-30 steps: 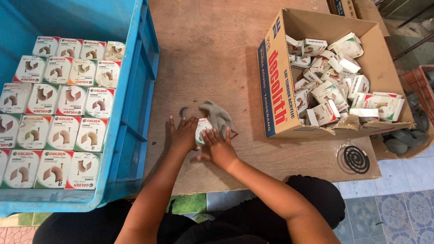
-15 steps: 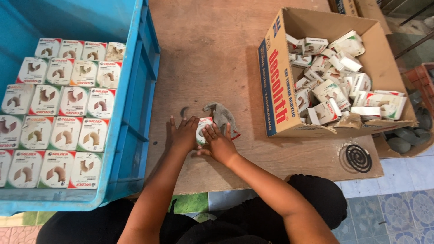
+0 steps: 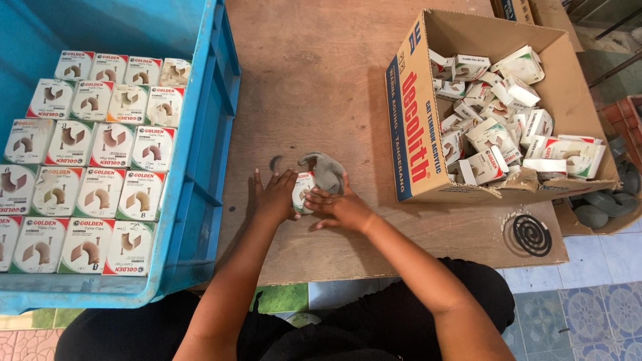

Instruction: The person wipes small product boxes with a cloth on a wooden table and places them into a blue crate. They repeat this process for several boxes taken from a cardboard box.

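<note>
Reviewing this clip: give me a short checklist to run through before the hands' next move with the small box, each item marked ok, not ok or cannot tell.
1. Both hands on the small box: ok; left hand and right hand press it from either side.
2. Box supported by the wooden board: ok, it rests there.
3. Grey clips fully inside the box: not ok; a grey clump pokes out above it.
4. Box flap closed: cannot tell, the fingers cover it.
5. Room left in the blue crate: ok; bare floor shows above the rows of packed boxes.
6. Cardboard carton of folded boxes clear of the hands: ok, it sits apart to the right.
</note>
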